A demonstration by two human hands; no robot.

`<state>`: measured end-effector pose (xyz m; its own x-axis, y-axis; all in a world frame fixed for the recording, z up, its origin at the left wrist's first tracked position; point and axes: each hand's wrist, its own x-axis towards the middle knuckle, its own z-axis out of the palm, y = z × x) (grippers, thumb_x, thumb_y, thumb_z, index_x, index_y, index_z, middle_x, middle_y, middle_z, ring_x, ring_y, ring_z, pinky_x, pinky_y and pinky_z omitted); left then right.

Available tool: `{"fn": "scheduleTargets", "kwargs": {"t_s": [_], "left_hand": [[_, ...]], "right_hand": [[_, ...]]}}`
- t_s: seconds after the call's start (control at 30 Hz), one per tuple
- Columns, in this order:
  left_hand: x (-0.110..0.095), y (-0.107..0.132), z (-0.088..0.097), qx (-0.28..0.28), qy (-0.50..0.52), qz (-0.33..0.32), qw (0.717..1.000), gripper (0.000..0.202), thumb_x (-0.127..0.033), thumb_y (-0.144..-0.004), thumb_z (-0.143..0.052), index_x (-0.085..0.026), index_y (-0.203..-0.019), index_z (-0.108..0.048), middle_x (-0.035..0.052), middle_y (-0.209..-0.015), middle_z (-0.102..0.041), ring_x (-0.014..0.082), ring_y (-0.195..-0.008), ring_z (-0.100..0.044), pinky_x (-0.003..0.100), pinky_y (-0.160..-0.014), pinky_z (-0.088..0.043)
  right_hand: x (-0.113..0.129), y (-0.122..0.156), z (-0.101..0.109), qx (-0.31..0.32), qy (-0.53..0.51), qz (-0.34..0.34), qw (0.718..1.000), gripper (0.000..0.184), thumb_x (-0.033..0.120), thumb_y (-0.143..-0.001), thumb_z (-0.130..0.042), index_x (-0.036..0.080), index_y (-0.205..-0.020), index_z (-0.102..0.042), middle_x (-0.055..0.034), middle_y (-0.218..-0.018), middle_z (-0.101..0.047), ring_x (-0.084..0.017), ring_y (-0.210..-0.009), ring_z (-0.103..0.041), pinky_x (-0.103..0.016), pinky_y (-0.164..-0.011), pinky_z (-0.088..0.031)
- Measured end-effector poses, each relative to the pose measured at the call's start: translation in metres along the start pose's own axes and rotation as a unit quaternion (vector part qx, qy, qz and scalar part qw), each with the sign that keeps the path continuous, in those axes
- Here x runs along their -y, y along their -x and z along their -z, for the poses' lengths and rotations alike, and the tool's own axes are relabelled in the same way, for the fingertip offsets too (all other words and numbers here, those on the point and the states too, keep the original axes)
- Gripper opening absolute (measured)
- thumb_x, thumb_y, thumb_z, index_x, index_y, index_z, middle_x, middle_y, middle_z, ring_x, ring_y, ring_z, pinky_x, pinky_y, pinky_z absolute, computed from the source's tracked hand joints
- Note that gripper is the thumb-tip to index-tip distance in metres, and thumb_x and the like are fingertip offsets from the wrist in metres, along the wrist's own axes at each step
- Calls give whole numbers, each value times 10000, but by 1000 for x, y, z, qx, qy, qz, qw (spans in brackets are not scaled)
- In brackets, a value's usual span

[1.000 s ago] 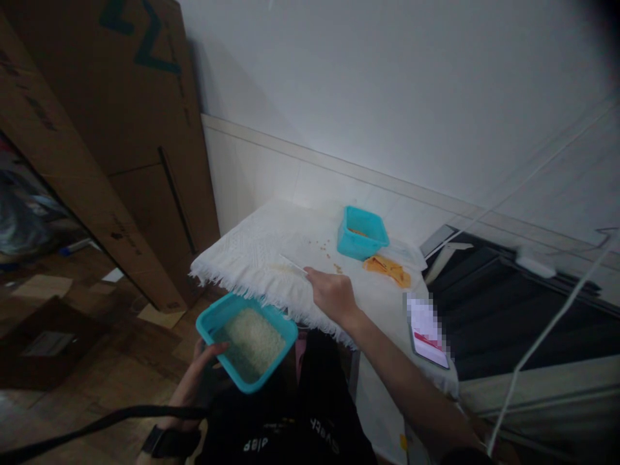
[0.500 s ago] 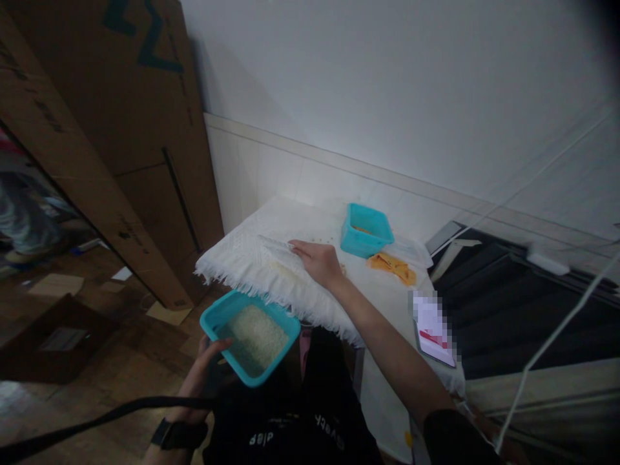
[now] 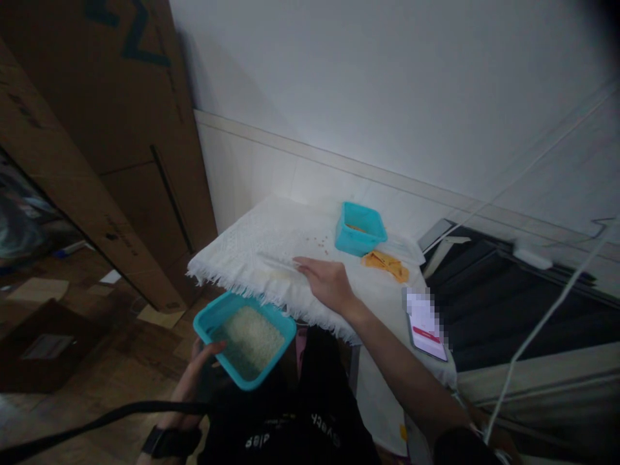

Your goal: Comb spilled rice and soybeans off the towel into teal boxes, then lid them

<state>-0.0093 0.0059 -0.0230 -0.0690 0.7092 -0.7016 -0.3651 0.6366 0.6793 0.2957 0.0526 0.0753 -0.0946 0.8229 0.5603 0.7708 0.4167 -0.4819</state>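
Note:
My left hand (image 3: pixel 201 368) grips the near rim of a teal plastic tub of white rice (image 3: pixel 245 337), held below the table's front edge, thumb over the rim. My right hand (image 3: pixel 327 283) rests on the white fringed cloth (image 3: pixel 252 248) covering the small table, fingers closed on a thin white stick-like tool (image 3: pixel 278 261) lying on the cloth. A second teal tub (image 3: pixel 361 228) stands at the back of the table with a few brown grains (image 3: pixel 320 241) scattered in front of it.
An orange wrapper (image 3: pixel 386 264) lies right of the far tub. A phone (image 3: pixel 425 323) sits at the table's right edge. Large cardboard boxes (image 3: pixel 97 116) lean on the left. White cables (image 3: pixel 547 323) hang at right over a dark slatted surface (image 3: pixel 513 303).
My right hand slid left and away across the cloth with the thin tool, then came partway back toward the front edge. The rice tub stayed in my left hand.

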Motion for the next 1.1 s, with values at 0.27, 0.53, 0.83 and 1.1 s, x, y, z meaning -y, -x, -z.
{"fn": "scheduleTargets", "kwargs": {"t_s": [0.27,0.53,0.83,1.1], "left_hand": [[0,12,8,81,15,-22,996,679,-292,-773,-875,-338,-1370,-557,36,-1091,-705,247,-845,-752,403,-729,-640],[6,10,6,67,17,-41,997,760,-321,-737,-886,-355,-1406,-526,40,-1105,-718,246,-811,-755,389,-688,-622],[10,2,4,36,17,-60,997,782,-358,-711,-868,-365,-1416,-528,55,-1105,-715,261,-834,-744,409,-677,-631],[5,11,6,44,13,-61,997,865,-399,-720,-864,-403,-1486,-464,53,-1140,-711,260,-849,-741,401,-679,-626]], "right_hand": [[-70,18,52,-148,-223,-361,893,552,579,-584,-938,145,-916,-862,-97,-772,-827,-273,-635,-747,-370,-614,-597],[-67,41,28,-128,-290,-433,844,476,489,-463,-948,148,-772,-828,-79,-634,-761,-201,-521,-640,-307,-511,-482],[-38,41,7,-58,-328,-422,843,467,520,-498,-955,153,-764,-841,-62,-640,-766,-185,-527,-636,-298,-527,-485],[8,56,-2,68,-313,-403,858,555,616,-569,-978,154,-858,-872,-69,-653,-773,-192,-535,-648,-302,-524,-513]]}}
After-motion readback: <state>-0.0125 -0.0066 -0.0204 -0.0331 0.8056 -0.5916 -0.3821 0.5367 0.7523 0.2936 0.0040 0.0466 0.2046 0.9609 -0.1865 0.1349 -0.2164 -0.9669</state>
